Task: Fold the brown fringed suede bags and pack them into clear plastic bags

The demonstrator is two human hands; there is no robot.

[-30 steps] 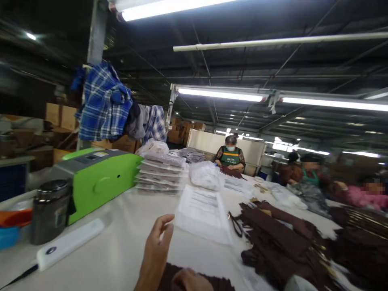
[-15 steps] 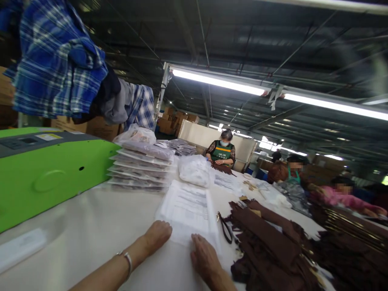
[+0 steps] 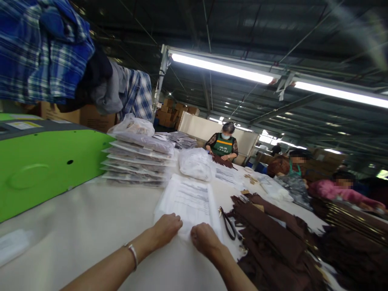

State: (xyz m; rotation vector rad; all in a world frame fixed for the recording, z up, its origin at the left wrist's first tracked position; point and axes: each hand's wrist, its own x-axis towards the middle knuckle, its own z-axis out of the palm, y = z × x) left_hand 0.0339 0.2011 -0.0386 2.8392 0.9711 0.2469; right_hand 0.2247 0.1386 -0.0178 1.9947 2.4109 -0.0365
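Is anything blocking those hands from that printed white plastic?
Nothing visible: the left hand and right hand are at the near end of the printed white plastic. The dark strap lies right of it.

Lime-green boxy machine (image 3: 57, 161) got chopped by the left edge, and lettering (image 3: 194, 194) on the flat white plastic bags (image 3: 165, 199) was mush.

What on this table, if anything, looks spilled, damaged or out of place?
Nothing looks clearly spilled or damaged. The least orderly part is the heap of brown fringed fabric, crumpled to the right of the flat white plastic packaging with dark print. A black looped strap lies between them; I cannot tell whether it is misplaced.
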